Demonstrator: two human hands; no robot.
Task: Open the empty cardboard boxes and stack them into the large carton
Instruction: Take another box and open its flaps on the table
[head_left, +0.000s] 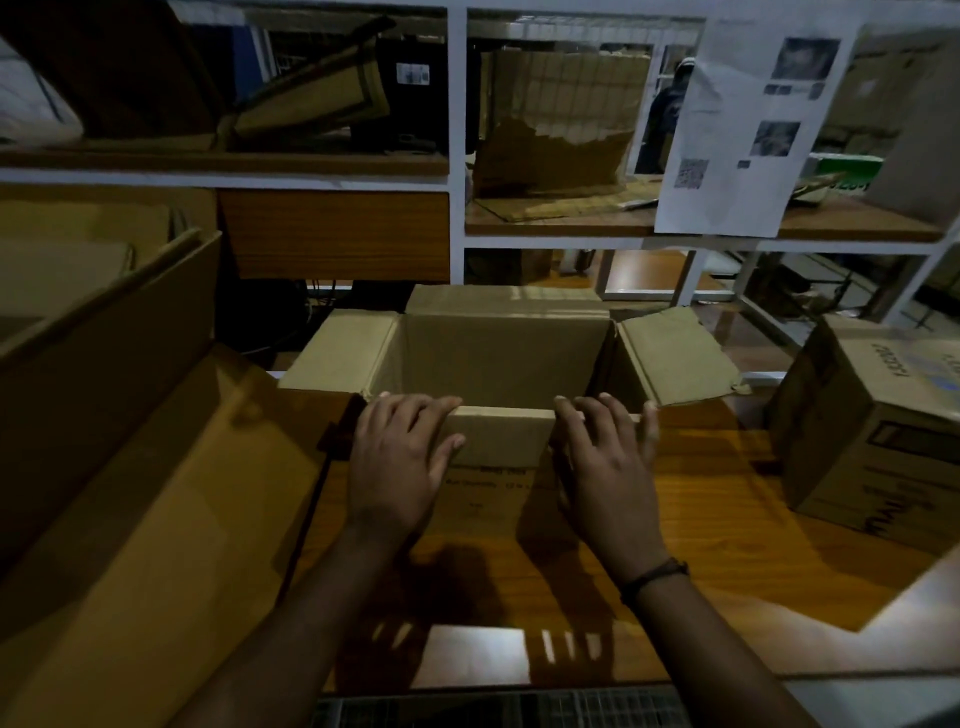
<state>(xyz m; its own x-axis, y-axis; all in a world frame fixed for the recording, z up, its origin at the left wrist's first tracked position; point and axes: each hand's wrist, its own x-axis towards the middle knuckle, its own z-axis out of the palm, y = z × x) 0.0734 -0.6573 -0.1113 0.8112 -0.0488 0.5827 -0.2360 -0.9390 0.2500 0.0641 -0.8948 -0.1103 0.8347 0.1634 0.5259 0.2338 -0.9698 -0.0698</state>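
Left grip (400, 457), right grip (605, 467) press one open box (498, 348).

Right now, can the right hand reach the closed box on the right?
Probably yes: the right hand lies open on the open box; only bare table separates it from the closed box.

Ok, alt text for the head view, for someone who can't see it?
Two bare hands press the near flap of an open, empty cardboard box on a wooden table, the left hand and right hand flat at its folded edge. A large carton lies open at the left; a closed printed box stands at the right, shelves behind.
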